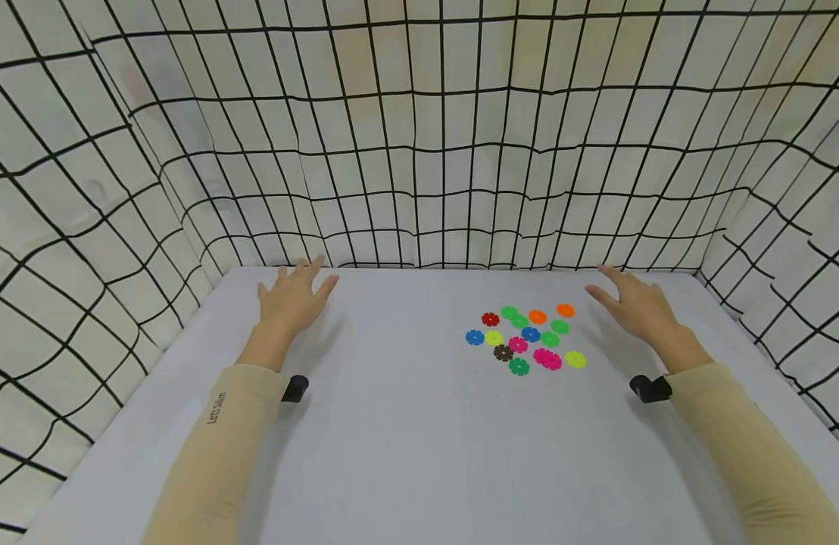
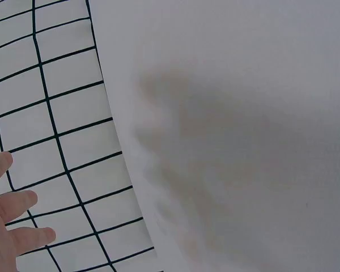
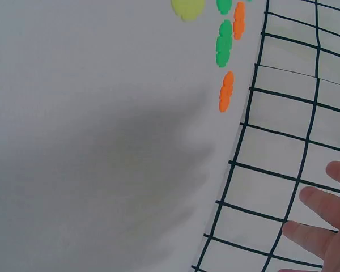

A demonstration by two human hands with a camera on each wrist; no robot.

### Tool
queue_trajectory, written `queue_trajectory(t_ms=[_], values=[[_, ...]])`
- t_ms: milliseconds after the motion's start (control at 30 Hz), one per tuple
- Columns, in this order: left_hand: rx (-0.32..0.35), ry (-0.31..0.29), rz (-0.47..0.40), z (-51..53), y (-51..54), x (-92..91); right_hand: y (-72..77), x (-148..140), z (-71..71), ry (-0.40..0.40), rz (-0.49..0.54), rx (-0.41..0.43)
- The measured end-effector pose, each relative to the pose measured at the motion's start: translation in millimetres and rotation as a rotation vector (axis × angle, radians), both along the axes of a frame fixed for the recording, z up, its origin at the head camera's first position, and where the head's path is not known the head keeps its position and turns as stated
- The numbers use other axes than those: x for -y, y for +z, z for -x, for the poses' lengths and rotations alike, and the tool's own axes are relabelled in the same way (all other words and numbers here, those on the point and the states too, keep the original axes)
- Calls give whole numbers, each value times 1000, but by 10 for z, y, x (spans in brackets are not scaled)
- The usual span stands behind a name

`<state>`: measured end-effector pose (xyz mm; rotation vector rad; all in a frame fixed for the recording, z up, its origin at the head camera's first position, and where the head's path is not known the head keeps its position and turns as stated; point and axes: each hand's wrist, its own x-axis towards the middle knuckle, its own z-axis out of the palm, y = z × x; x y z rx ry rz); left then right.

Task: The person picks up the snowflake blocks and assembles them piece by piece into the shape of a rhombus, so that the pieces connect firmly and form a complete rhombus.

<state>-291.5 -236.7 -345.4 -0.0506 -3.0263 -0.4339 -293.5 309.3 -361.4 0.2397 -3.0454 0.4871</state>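
Note:
Several flat, notched plastic discs in red, green, orange, blue, yellow, pink and brown lie in a loose group right of the table's middle; a blue disc (image 1: 531, 334) is among them. My left hand (image 1: 293, 299) hovers above the far left of the table, fingers spread, holding nothing. On the other side my right hand (image 1: 634, 304) is held over the table just right of the discs, fingers extended and nothing in them. An orange disc (image 3: 226, 92) and a green disc (image 3: 224, 44) show in the right wrist view, apart from the fingers.
The white table (image 1: 378, 439) spreads between both arms. A black grid net (image 1: 426, 144) over pale sheeting walls in the back and both sides. Each wrist carries a small black camera (image 1: 296, 388). Shadows of the hands fall on the tabletop.

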Motion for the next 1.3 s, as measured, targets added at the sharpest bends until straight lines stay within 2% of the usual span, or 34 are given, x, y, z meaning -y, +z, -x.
queue_trajectory(t_ms=[133,300,433,567,767,900,1033,1300], values=[[7,-15,-22,-2,-21,-49,31,55,-35,12,4,22],[-24,-51,-40,21,-55,-202,55,97,-41,20,39,34],[-38,-76,-60,50,-78,-343,31,128,-32,18,84,26],[-22,-77,-90,56,-112,-418,-20,204,-23,28,149,32],[-17,-99,-176,50,-154,-524,-84,297,-19,54,209,10],[-15,-134,-242,47,-156,-623,-120,328,-12,56,240,6],[-20,-187,-274,54,-172,-726,-164,349,3,56,278,40],[-15,-268,-352,100,-249,-974,-225,370,66,73,325,81]])
